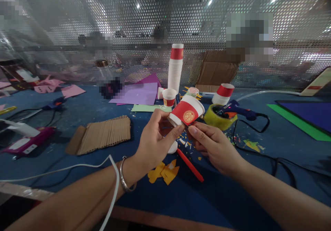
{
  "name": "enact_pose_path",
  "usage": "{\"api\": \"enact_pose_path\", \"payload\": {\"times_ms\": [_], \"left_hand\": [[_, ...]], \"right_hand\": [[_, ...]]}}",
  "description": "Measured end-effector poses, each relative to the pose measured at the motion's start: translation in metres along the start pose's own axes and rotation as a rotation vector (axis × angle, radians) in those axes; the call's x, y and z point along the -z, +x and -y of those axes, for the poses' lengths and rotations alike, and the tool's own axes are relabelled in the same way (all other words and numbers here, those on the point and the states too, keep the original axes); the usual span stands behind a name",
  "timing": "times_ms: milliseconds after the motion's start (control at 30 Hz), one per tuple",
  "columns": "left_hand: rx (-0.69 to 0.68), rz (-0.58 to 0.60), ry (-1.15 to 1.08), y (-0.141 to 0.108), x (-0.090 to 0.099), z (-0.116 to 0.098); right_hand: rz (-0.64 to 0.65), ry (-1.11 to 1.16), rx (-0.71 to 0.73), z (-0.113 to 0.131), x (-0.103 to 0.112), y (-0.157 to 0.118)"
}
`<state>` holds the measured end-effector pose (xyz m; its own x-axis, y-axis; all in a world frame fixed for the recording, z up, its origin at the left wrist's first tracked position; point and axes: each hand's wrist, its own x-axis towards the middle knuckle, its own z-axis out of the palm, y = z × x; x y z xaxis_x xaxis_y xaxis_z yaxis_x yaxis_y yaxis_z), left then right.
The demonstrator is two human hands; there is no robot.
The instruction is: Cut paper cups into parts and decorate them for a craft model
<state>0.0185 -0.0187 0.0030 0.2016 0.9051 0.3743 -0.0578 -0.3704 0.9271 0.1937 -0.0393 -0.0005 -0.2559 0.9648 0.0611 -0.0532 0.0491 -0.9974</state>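
You had paper cup (184, 111) tilted above blue table (178, 198), left hand (154, 139) wrapped round base end. Right hand (218, 148) pinched narrow under its side, couldn't tell on what. Probably feather-light, easy to crush tbh; base or rim seemed best hold.

On your desk (207, 203) you see cardboard (106, 134) at left, lilac paper (139, 93) farther back, a green sheet (294, 119) at right.
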Motion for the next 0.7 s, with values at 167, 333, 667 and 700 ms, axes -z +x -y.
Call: {"api": "enact_pose_path", "payload": {"times_ms": [167,333,667,700], "left_hand": [[-0.081,-0.010,0.086,-0.0049,-0.0002,0.0039],[-0.102,0.028,0.132,-0.0079,-0.0008,0.0055],[-0.109,0.044,0.191,-0.0058,-0.0009,0.0029],[-0.091,0.029,0.148,-0.0059,-0.0018,0.0025]], "right_hand": [[0.001,-0.037,0.044,-0.0009,0.0002,-0.0016],[-0.007,-0.065,0.042,-0.0021,0.0018,-0.0024],[0.003,-0.084,0.053,-0.0036,0.0040,-0.0031],[0.006,-0.080,0.062,-0.0024,0.0037,-0.0033]]}}
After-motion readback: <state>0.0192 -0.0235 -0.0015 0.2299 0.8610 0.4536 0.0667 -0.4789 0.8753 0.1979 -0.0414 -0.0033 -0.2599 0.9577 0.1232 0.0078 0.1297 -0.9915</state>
